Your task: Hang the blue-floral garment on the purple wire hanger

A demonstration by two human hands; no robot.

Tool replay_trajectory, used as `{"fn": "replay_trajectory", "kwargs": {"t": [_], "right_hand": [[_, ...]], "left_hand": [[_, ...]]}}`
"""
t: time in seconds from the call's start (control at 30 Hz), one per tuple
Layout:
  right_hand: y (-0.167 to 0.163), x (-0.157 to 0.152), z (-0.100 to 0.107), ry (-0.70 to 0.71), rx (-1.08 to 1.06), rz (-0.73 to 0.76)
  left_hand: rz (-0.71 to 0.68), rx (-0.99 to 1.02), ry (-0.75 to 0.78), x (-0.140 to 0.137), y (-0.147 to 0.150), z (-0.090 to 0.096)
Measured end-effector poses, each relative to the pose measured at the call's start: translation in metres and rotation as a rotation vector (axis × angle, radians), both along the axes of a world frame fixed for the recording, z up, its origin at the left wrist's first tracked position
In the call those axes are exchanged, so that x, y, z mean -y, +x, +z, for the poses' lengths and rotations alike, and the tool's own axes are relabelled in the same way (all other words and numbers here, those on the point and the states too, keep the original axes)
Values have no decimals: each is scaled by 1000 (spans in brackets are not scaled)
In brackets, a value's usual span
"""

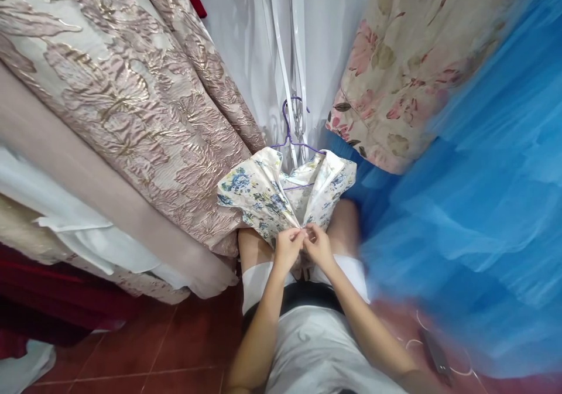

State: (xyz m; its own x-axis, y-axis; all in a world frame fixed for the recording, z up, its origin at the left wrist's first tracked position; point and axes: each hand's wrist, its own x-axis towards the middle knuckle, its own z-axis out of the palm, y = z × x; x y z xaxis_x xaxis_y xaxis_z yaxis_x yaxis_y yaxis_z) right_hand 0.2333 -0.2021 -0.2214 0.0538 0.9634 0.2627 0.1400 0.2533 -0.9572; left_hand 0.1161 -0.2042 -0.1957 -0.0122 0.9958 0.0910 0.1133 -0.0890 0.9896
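A white blouse with blue and yellow flowers (pixel 266 192) hangs on a thin purple wire hanger (pixel 287 130) in front of my lap. Its collar is folded outward and the neckline forms a V. My left hand (pixel 290 247) pinches the left front edge of the blouse at the bottom of the V. Close against it, my right hand (pixel 317 243) pinches the opposite edge. The fingertips of both hands nearly meet there. Whether a button lies between them is too small to tell. The lower part of the blouse is hidden behind my hands.
On the left hang a pink and gold brocade garment (pixel 144 101) and other garments. White cloth with narrow ribbons (pixel 281 54) hangs behind the hanger. A beige floral garment (pixel 395 89) and blue tulle (pixel 474 206) hang on the right. A dark power strip (pixel 434 350) lies on the red tiled floor (pixel 184 347).
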Motion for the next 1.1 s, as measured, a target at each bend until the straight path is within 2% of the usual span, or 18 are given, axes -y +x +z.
{"fn": "replay_trajectory", "kwargs": {"t": [0.1,0.2,0.33,0.43,0.5,0.57,0.7,0.8,0.87,0.97,1.1], "right_hand": [[-5,2,4,110,-19,-4],[-9,2,7,160,-15,-17],[-10,1,8,129,22,-15],[-6,2,13,133,7,-32],[-3,5,18,137,3,-34],[-1,9,22,138,12,-29],[-2,15,15,113,30,11],[-3,16,6,56,34,47],[0,14,11,27,24,51],[7,4,40,51,-75,42],[10,-22,106,182,-225,145]], "left_hand": [[-22,78,-12,13,6,15],[-10,197,27,8,6,44],[-23,382,74,-24,-1,105],[-130,436,101,-53,-3,152],[-169,428,121,-68,-2,176],[-177,395,138,-77,-3,191],[-175,375,169,-80,-8,199],[-172,344,196,-74,-12,197],[-182,270,235,-67,-13,194],[-138,105,370,-56,-11,184],[59,-248,661,-46,-9,169]]}}
